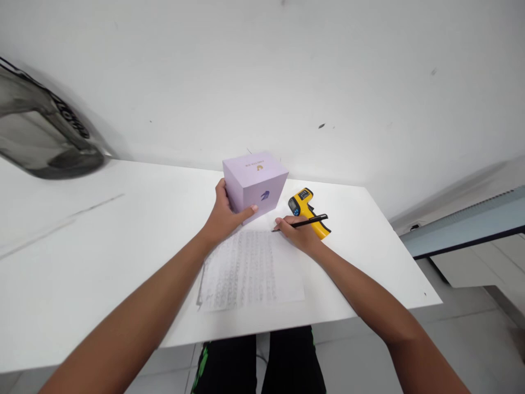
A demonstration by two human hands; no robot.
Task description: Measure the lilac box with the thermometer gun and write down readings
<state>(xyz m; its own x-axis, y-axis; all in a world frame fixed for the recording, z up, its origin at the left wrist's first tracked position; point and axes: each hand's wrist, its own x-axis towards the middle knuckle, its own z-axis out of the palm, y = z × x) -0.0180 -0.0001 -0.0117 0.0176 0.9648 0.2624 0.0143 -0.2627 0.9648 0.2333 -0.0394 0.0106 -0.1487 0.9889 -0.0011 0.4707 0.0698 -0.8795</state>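
Observation:
A lilac box (255, 187) with a small gold mark on top and a dark blue one on its front stands toward the back of the white table (143, 235). My left hand (228, 214) grips its left side, thumb on the front face and fingers around the side. Between the fingers of my right hand (298, 232) is a black pen (308, 221), its tip at the upper part of a sheet of paper (246, 273). Rows of handwriting cover much of that sheet. Just behind my right hand lies a yellow infrared thermometer (307, 209), partly hidden by the hand.
A grey, see-through bag (45, 123) with dark lettering stands at the far left against the white wall (254, 76). The table's right edge lies beyond my right forearm, with a pale blue panel (463, 221) past it. My legs (262, 361) are under the front edge.

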